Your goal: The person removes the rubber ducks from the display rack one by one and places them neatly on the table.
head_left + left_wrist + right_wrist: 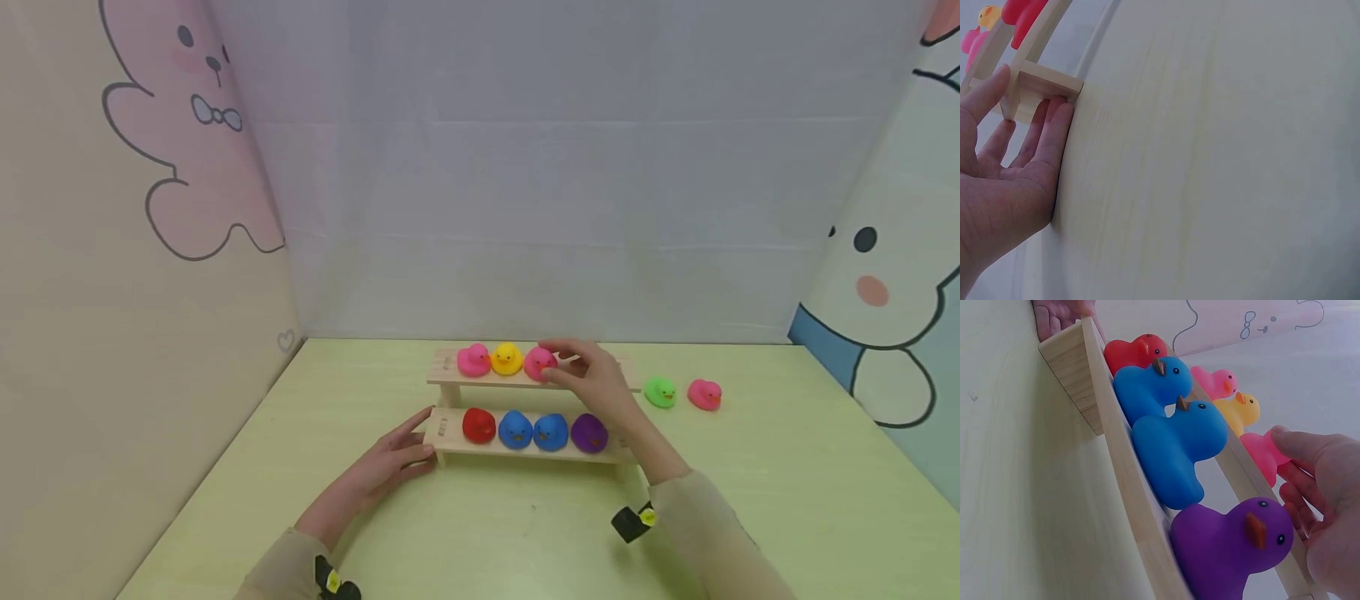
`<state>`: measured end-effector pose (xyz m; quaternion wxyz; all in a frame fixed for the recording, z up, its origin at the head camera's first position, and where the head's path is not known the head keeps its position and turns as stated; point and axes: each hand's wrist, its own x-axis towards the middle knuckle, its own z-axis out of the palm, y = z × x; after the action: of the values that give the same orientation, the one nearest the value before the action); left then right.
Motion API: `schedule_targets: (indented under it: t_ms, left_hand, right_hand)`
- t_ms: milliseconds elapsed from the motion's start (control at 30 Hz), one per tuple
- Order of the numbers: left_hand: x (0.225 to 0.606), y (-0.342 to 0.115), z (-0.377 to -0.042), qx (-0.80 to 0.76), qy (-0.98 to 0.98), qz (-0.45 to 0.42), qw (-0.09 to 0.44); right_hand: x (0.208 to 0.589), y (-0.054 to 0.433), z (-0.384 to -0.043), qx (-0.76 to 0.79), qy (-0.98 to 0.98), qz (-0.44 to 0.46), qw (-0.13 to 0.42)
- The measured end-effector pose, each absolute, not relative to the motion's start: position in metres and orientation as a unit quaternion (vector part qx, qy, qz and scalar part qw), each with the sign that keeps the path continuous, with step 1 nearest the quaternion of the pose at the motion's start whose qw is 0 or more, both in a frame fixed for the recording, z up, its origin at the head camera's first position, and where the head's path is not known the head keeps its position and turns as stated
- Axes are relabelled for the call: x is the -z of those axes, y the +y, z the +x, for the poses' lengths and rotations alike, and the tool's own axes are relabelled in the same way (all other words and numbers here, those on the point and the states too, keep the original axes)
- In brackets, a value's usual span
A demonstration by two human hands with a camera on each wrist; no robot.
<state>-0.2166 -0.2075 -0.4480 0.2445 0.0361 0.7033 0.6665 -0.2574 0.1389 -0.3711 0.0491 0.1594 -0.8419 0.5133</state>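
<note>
A two-tier wooden stand stands on the table with rubber ducks in a row on each tier. My left hand grips the left end of its lower tier; in the left wrist view the thumb lies along the wood and the fingers reach the end support. On the upper tier, my right hand pinches a pink duck between thumb and fingers. To its left sit a yellow duck and another pink duck. The lower tier bears a red duck, two blue ducks and a purple duck.
Right of the stand, a green duck and a pink duck lie on the table. A pale cloth wall rises behind the table, with printed cartoon figures on the side walls.
</note>
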Motion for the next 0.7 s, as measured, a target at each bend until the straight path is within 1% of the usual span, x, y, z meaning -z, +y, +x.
schedule_targets:
  t_ms: [700]
  left_hand:
    - [0.4497, -0.2079, -0.2161, -0.669, 0.7, 0.033, 0.247]
  right_hand:
    - [0.3706, 0.1394, -0.2559, -0.519, -0.84, 0.149, 0.048]
